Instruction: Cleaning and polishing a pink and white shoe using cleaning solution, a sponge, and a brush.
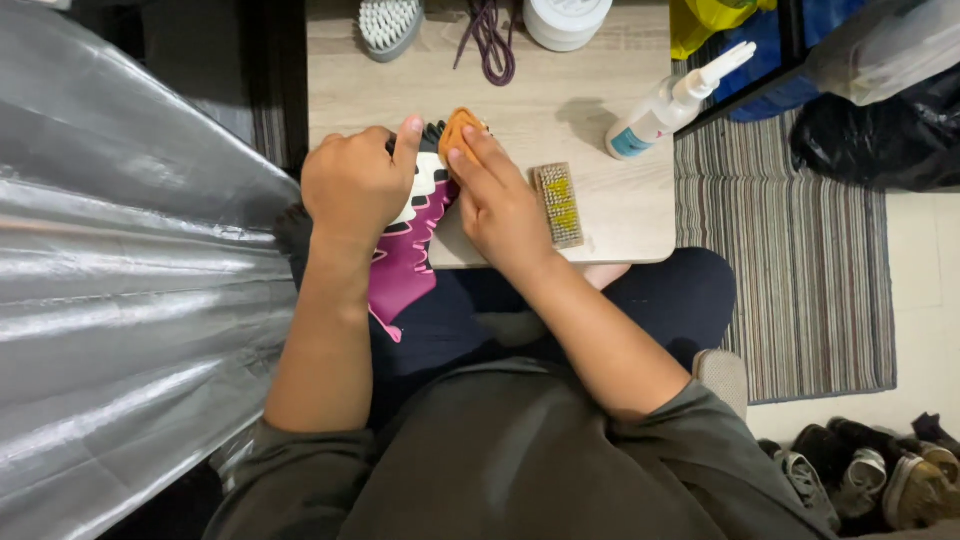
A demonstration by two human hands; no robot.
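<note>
Small wooden table, left hand in closed grip round magenta shoe, right hand pinching orange cloth.

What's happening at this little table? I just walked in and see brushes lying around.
A seated person grips a magenta, white and black shoe with the left hand at the table's near edge. The right hand presses an orange cloth against it. A small wooden brush lies beside that hand; a spray bottle, purple laces and another brush sit farther back.
</note>
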